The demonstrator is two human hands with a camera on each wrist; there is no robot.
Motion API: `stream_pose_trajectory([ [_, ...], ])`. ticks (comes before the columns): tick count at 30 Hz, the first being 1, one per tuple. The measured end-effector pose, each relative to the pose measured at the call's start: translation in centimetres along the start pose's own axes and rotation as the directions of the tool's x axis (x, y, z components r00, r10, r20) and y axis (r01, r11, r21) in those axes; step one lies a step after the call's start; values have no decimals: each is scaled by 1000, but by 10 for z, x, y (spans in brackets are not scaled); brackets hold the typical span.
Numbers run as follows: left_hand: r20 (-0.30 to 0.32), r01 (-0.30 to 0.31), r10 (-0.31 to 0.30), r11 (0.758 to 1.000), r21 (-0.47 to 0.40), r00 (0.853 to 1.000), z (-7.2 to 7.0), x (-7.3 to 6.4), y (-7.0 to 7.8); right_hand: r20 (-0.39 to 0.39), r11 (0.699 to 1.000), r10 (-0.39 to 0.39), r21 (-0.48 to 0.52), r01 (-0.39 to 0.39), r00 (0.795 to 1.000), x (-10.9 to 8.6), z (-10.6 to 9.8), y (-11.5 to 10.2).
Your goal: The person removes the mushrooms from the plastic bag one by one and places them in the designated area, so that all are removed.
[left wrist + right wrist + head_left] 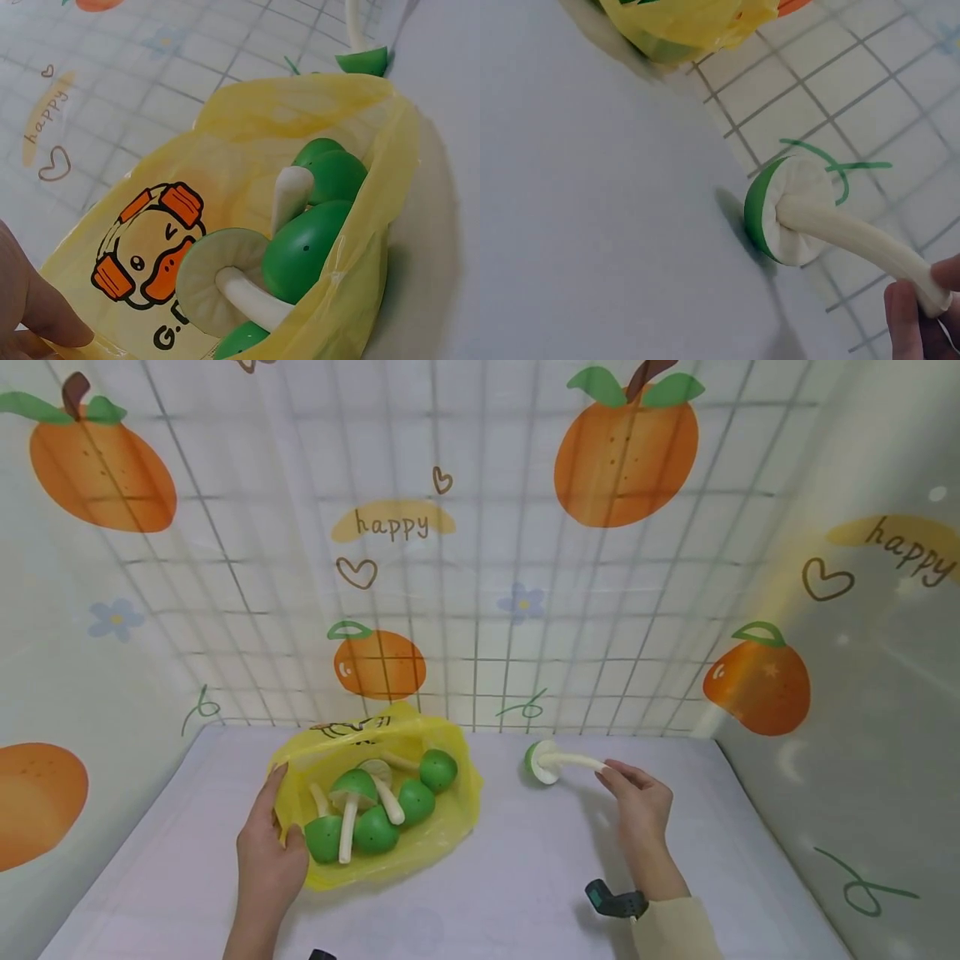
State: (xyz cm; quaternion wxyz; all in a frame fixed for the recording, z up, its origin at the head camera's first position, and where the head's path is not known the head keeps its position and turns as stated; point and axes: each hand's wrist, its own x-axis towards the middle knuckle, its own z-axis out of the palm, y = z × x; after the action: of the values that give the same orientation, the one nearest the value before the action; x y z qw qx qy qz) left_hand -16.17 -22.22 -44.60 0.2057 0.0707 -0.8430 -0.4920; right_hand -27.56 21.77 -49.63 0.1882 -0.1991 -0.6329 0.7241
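A yellow plastic bag [442,852] lies on the table with its mouth open, holding several toy mushrooms with green caps and white stems, such as one mushroom [354,789] on top. My left hand [272,852] grips the bag's left rim; a finger and the rim show at the lower left of the left wrist view. To the right of the bag, my right hand [643,802] pinches the stem end of a single toy mushroom [840,229] between thumb and fingers. That mushroom's green cap points left, its pale underside facing my hand. Lower parts of the mushrooms in the bag are hidden.
The pale table [510,893] ends at a back wall covered by a sheet [480,560] printed with oranges, hearts and grid lines. More sheet hangs at both sides. A dark wrist device [617,900] sits on my right wrist.
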Motion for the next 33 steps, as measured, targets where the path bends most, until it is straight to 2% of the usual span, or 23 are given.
stream_pose_trajectory([
  [6, 3, 11, -11, 1000, 9, 1000, -1, 0, 0, -7, 999, -3, 45, 3, 1000, 5, -5, 10],
  [10, 4, 15, -15, 1000, 10, 1000, -1, 1, 0, -20, 999, 1, 35, 0, 1000, 7, -8, 12],
  [15, 2, 8, -8, 1000, -3, 1000, -1, 1, -2, -67, 998, 3, -66, -7, 998, 11, -11, 16],
  [21, 0, -2, 2, 1000, 5, 1000, -1, 1, -2, -117, 979, 0, -202, -24, 993, 16, -15, 23],
  [27, 3, -2, 2, 1000, 8, 1000, -1, 0, -1, -129, 972, 34, -228, -63, 991, 15, -18, 27],
  [33, 1, -3, 3, 1000, 4, 1000, -1, 0, -2, -128, 961, 37, -267, -71, 991, 16, -19, 29],
])
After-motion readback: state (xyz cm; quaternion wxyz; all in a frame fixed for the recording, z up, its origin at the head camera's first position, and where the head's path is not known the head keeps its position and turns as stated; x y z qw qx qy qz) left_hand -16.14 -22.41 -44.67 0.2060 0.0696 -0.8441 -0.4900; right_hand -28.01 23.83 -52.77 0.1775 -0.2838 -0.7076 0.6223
